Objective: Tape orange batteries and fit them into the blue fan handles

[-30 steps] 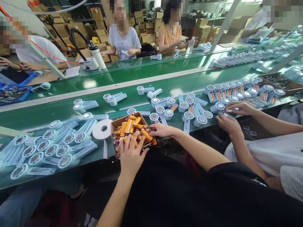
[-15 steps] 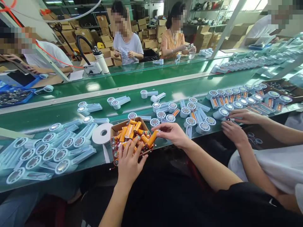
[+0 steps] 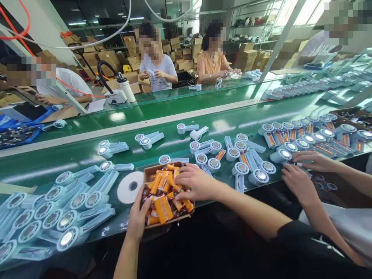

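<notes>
A small cardboard box (image 3: 170,228) full of orange-wrapped batteries (image 3: 163,209) stands at the near edge of the bench. My left hand (image 3: 137,217) grips the box's left wall, with the thumb over the rim. Above the right part of the same box, my right hand (image 3: 196,184) reaches in, fingers stretched over the batteries and thumb apart from them. No battery shows between its fingers, though the fingertips partly cover the pile. A roll of white tape (image 3: 125,189) lies flat just left of the box.
Light-blue handheld fan housings (image 3: 69,236) crowd the left of the green conveyor bench (image 3: 87,133). More housings (image 3: 258,176), some with orange batteries inside, lie to the right. A co-worker's hands (image 3: 299,178) work at the right edge. Other people sit across the bench.
My left hand has gone from lying on the batteries to holding the box's left side. My right hand, which held an orange battery at the box's right edge, is now over the pile.
</notes>
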A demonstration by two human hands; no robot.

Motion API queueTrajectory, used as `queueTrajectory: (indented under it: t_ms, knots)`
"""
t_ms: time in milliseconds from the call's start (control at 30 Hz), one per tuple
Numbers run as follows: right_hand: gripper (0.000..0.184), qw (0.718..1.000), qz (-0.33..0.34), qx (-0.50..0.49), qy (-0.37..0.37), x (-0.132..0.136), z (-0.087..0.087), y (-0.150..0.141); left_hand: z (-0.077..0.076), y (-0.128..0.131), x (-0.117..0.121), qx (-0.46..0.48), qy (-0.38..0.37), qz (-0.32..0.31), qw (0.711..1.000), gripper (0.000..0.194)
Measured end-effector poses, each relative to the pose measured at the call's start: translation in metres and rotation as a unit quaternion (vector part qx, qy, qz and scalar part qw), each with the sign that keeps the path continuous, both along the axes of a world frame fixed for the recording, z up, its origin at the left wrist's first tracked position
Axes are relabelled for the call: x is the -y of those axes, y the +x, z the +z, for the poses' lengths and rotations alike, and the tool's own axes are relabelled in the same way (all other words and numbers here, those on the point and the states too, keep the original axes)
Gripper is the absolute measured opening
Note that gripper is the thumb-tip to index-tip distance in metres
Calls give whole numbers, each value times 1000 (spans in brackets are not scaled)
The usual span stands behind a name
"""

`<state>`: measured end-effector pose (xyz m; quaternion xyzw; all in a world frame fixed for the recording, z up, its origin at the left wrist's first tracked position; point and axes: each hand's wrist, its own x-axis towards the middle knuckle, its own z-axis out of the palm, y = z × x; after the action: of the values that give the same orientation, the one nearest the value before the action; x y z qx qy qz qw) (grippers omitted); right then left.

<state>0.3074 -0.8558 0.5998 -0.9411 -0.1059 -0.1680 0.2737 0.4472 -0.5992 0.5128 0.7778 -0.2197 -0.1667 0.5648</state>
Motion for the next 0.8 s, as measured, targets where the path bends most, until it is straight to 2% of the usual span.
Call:
queueTrajectory:
  t_ms: [67,133,200,233,300,367,467,500,567,700,800]
  knots:
    - [37,999,-45,-14,-6,31,17,9,2,2,10,-5,-6,-23,1000,81]
    - [33,987,-156,-46,-16,77,36,25,0,4,9,1,-25,-11,1000,74]
    - [33,957,-272,-92,-34,130,52,42,-5,13,-4,30,-41,15,999,66]
    - [34,946,-303,-110,-41,154,56,49,-6,21,-13,61,-36,30,997,62]
    - [36,936,-318,-138,-50,190,58,59,-3,42,-32,147,13,37,988,54]
    - [38,946,-288,-137,-62,203,50,65,5,64,-42,223,114,-22,968,49]
    - [39,977,-186,-81,-69,181,36,72,22,83,-36,258,279,-182,907,74]
    - [38,986,-145,-60,-64,167,33,75,28,85,-30,264,322,-216,883,80]
    - [36,996,-66,-39,-49,132,27,81,41,87,-15,280,384,-243,845,74]
    - [34,995,79,-55,-35,58,18,103,60,81,1,338,418,-254,804,49]
    - [36,986,128,-81,-68,20,9,123,62,79,4,362,391,-270,802,45]
